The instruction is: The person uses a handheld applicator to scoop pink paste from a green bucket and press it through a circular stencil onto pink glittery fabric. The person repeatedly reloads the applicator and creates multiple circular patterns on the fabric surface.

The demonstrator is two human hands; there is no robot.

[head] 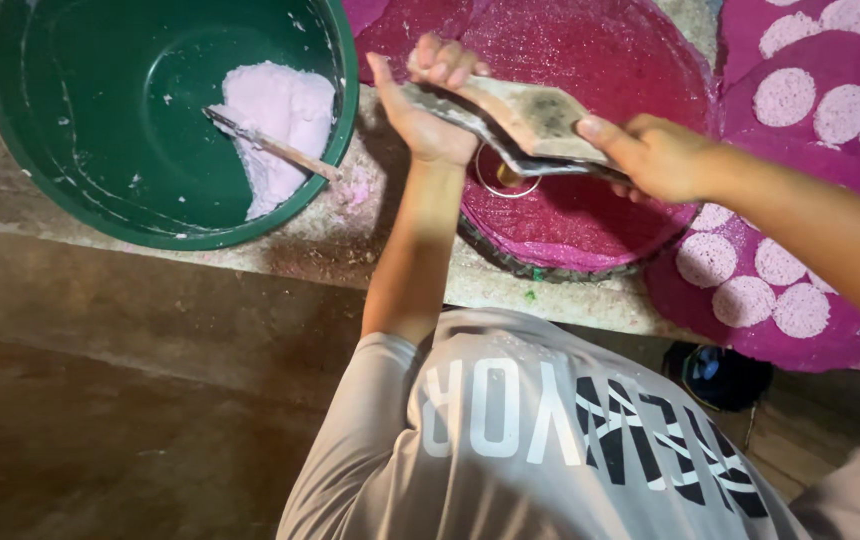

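Note:
My left hand [428, 105] and my right hand [655, 155] hold the two ends of a flat, dough-smeared paddle [530, 115] above a round magenta woven tray [600, 60]. The left palm faces up under one end, with its fingers curled over the edge. The right hand pinches the other end. Under the paddle a small metal ring [500, 178] lies on the tray. A green basin [100, 110] at the left contains a lump of pale pink dough [280, 130] with a thin knife-like stick [270, 145] resting on it.
Magenta mats [830, 150] at the right carry several pale pink round discs. Everything stands on a floury concrete ledge [330, 230] with a dark floor below. A dark round object [720, 375] sits under the ledge. My grey printed shirt [530, 430] fills the bottom.

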